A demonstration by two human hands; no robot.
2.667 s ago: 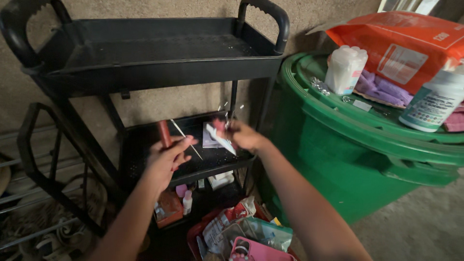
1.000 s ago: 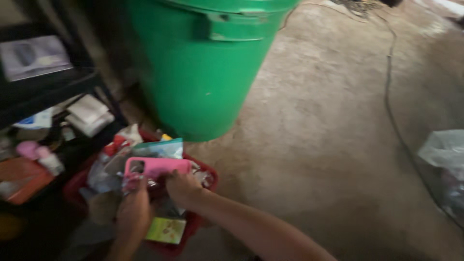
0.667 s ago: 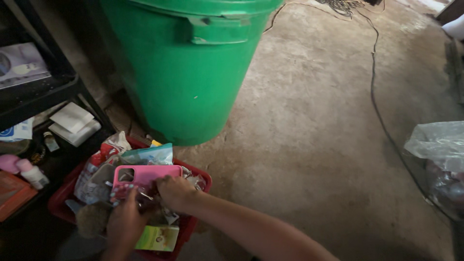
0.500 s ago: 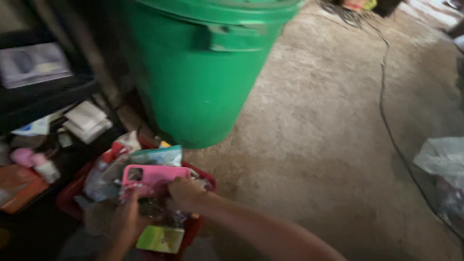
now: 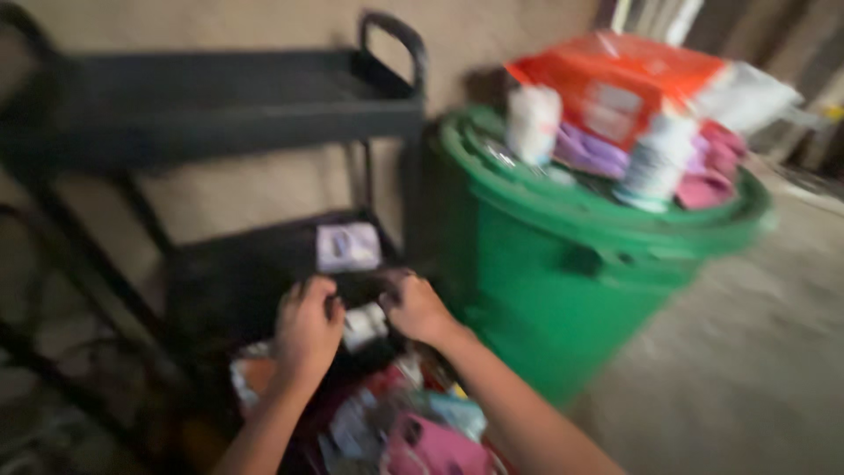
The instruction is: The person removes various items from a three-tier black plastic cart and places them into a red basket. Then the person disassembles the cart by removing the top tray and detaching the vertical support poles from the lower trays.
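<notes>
The view is blurred by motion. My left hand [image 5: 308,327] and my right hand [image 5: 417,306] are raised side by side at the front edge of the middle shelf of a black cart [image 5: 237,114]. Their fingers are curled around something dark between them, too blurred to name. A small white packet [image 5: 363,324] shows between the two hands. A pale flat packet [image 5: 348,246] lies on the shelf just beyond them. Below my forearms sits a red basket of mixed packets, with a pink item [image 5: 432,447] on top.
A large green bin [image 5: 580,273] stands right of the cart, its lid loaded with an orange package [image 5: 615,84], white bottles [image 5: 655,163] and purple and pink cloths. Bare concrete floor [image 5: 756,369] lies to the right. A beige wall is behind.
My hands have left the red basket on the floor and risen to the cart's middle shelf. The view has swung up from the floor to the cart and the bin's lid.
</notes>
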